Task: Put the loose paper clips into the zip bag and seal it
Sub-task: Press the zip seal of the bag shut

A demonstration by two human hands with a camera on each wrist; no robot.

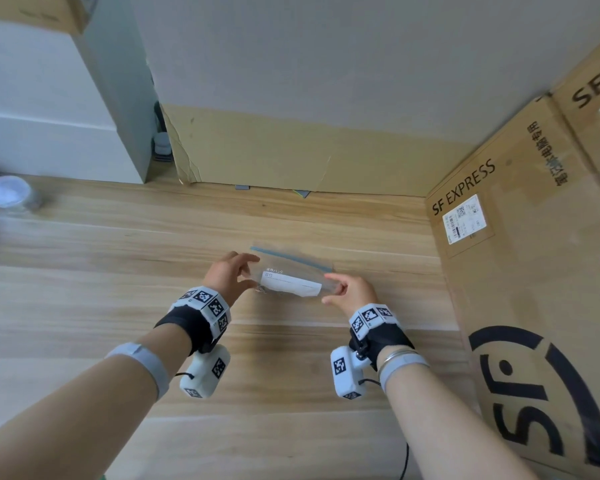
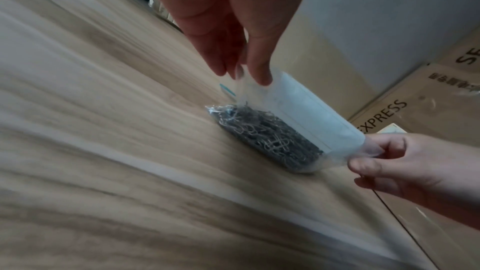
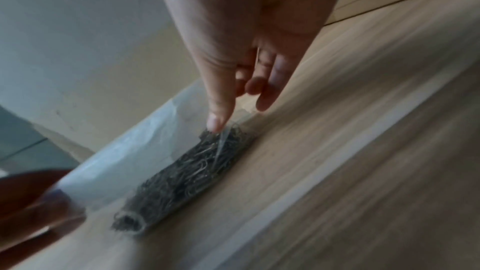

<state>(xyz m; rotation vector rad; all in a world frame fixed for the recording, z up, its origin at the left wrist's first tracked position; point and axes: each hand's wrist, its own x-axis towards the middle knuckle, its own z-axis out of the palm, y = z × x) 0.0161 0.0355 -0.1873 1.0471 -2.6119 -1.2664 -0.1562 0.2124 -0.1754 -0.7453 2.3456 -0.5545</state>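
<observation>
Wood floor (image 1: 118,306), cardboard boxes (image 1: 534,271) (stacked)

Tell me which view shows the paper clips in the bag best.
The left wrist view: the paper clips lie heaped along the bottom of the zip bag, individual loops visible. The right wrist view shows the same heap, blurrier, the thumb partly covering it. The head view barely shows them below the bag's white label.

Clear zip bag (image 1: 293,271) with blue seal strip and white label panel. Dull grey-silver paper clips (image 2: 270,137) inside. Pale wood-grain desk (image 1: 118,258). Brown cardboard box (image 1: 534,271), right of frame, with black lettering. Black-and-white checker-like markers on wristbands (image 1: 205,304).
</observation>
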